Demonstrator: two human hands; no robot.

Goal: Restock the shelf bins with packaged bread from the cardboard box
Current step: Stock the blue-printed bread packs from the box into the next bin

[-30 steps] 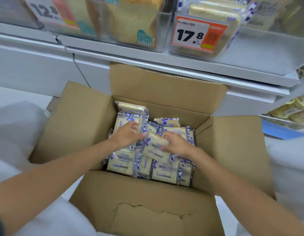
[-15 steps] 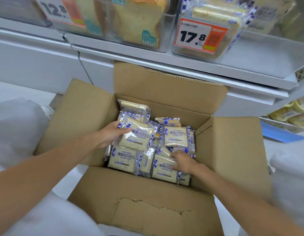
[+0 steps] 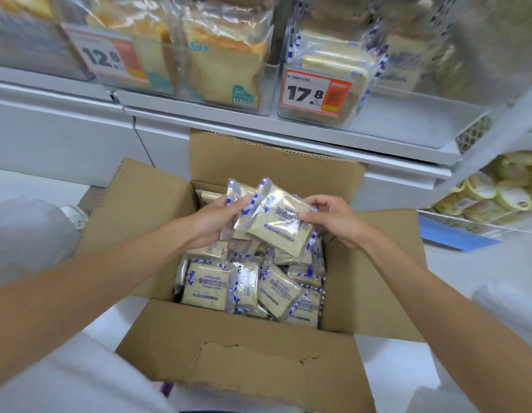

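While both hands are up over the open brown cardboard box (image 3: 244,368), they hold two small see-through packs with blue-and-white striped edges and pale bread inside. The left hand (image 3: 212,223) has its fingers curled under the left side of the packs and its thumb on top. The right hand (image 3: 333,220) pinches the right edge of the front packet (image 3: 273,226) with thumb and fingers. The back packet (image 3: 238,190) peeks out behind the front one, tilted up, and only the left hand touches it (as far as I can see). Both are in the air above the box, not in a bin.

Down inside the box lie many more bread packets (image 3: 206,286) of the same kind. They are piled loosely, some flat and some leaning. The box's flaps stand open, and the far flap is close under the white shelf (image 3: 288,132).

On that shelf sits a clear plastic bin (image 3: 357,105) with an orange-and-white price tag (image 3: 315,93) that says 17.8. It holds packs with the same striped edges. To its left another clear bin (image 3: 267,84) holds bigger bags of toast loaf (image 3: 226,70) and has a tag (image 3: 109,59) that says 12.8.
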